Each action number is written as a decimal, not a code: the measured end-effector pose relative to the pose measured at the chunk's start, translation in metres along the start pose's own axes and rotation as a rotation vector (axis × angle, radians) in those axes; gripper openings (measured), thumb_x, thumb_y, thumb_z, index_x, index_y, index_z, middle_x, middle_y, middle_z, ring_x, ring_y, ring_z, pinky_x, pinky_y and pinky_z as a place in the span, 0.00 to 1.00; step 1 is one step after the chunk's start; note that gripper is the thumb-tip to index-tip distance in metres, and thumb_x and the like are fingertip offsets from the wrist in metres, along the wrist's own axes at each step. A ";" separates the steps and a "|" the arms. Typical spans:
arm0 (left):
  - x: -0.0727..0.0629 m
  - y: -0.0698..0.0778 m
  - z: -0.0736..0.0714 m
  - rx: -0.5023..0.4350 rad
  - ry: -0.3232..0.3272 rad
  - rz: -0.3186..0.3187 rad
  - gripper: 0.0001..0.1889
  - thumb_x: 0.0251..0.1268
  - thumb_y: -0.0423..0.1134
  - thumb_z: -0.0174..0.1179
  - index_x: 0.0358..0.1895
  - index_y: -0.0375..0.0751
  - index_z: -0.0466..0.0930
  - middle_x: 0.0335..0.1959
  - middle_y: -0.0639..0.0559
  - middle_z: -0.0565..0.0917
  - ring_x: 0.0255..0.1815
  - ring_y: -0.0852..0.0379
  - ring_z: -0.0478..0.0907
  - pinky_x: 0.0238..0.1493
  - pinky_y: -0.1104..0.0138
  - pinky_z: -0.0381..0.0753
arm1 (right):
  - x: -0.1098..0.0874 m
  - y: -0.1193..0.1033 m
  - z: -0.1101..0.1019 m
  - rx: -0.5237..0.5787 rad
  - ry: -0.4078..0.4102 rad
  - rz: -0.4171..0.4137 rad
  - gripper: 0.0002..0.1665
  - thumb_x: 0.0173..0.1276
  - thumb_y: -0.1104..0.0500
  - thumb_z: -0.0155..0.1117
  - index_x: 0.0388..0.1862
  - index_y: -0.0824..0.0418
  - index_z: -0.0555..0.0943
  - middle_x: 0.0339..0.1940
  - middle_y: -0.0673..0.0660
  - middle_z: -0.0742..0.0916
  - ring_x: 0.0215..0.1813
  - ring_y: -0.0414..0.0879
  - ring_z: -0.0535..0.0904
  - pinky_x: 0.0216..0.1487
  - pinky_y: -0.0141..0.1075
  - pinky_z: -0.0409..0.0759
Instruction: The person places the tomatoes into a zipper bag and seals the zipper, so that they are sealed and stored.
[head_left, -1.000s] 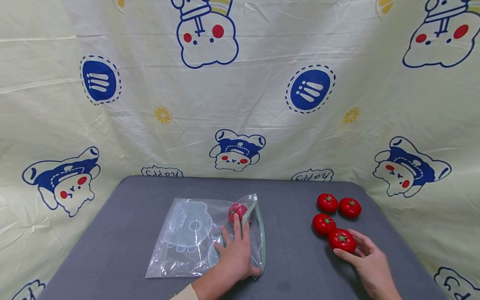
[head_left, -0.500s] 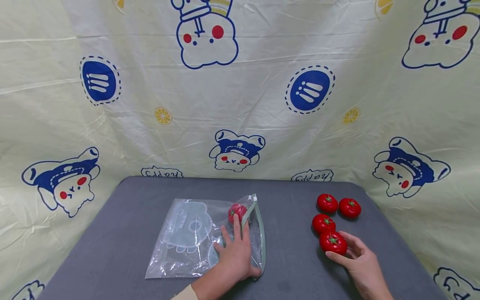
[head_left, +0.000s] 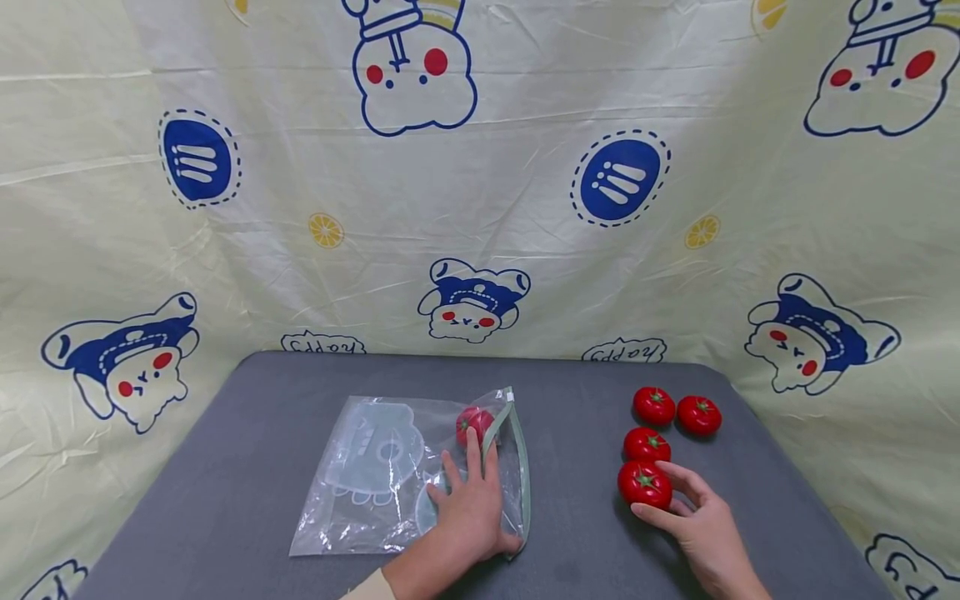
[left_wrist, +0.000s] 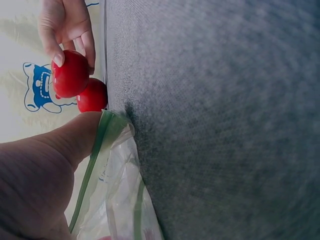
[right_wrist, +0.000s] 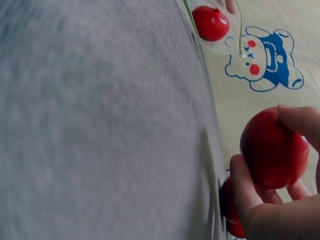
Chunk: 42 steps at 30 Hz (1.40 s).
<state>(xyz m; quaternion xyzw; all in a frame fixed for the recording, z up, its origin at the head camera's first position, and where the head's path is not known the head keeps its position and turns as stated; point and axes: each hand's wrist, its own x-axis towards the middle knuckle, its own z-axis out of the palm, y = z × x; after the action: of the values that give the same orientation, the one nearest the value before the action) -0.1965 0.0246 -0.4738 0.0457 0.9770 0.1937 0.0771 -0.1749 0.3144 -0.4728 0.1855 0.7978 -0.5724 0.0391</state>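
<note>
My right hand (head_left: pixel 702 525) grips a red tomato (head_left: pixel 645 485) with a green stem mark, thumb on one side and fingers on the other. The right wrist view shows the same tomato (right_wrist: pixel 274 149) raised above the grey tabletop. My left hand (head_left: pixel 471 510) lies with spread, straight fingers at the mouth of a clear zip bag (head_left: pixel 330 508). Its thumb (left_wrist: pixel 82 135) reaches the bag's green zip edge (left_wrist: pixel 95 150), which stands up from the table. Inside the bag, near the left fingertips, sits another tomato (head_left: pixel 472 423).
Several more tomatoes stand at the right: one (head_left: pixel 647 446) just behind the held one, one (head_left: pixel 655 407) farther back and one (head_left: pixel 699 416) beside that. The grey table (head_left: pixel 577 533) ends at a printed curtain (head_left: pixel 525 217) behind it.
My right hand has carried its tomato leftward, away from the right side and toward the bag. The left hand and the bag have stayed in place.
</note>
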 end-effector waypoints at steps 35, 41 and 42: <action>-0.001 0.001 -0.003 -0.006 -0.023 -0.003 0.72 0.29 0.60 0.86 0.82 0.46 0.51 0.86 0.43 0.39 0.81 0.22 0.45 0.64 0.22 0.60 | 0.001 -0.010 0.044 0.116 -0.091 -0.112 0.45 0.61 0.55 0.80 0.74 0.56 0.69 0.74 0.63 0.74 0.61 0.54 0.80 0.55 0.39 0.87; -0.001 0.001 -0.002 0.002 -0.028 0.000 0.72 0.29 0.60 0.86 0.82 0.46 0.51 0.86 0.43 0.39 0.81 0.22 0.46 0.64 0.21 0.60 | 0.002 -0.015 0.053 0.136 -0.125 -0.125 0.44 0.60 0.56 0.80 0.74 0.56 0.71 0.73 0.62 0.75 0.61 0.54 0.81 0.55 0.41 0.87; 0.000 0.000 -0.002 0.003 -0.027 0.000 0.72 0.29 0.60 0.86 0.82 0.46 0.51 0.86 0.42 0.39 0.81 0.21 0.46 0.64 0.21 0.60 | 0.003 -0.016 0.055 0.138 -0.132 -0.128 0.44 0.60 0.56 0.80 0.73 0.56 0.71 0.73 0.61 0.76 0.61 0.53 0.82 0.55 0.41 0.87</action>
<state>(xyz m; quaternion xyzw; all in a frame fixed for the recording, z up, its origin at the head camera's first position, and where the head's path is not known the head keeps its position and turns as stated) -0.1964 0.0242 -0.4718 0.0485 0.9761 0.1918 0.0903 -0.1912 0.2601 -0.4780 0.0984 0.7624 -0.6382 0.0421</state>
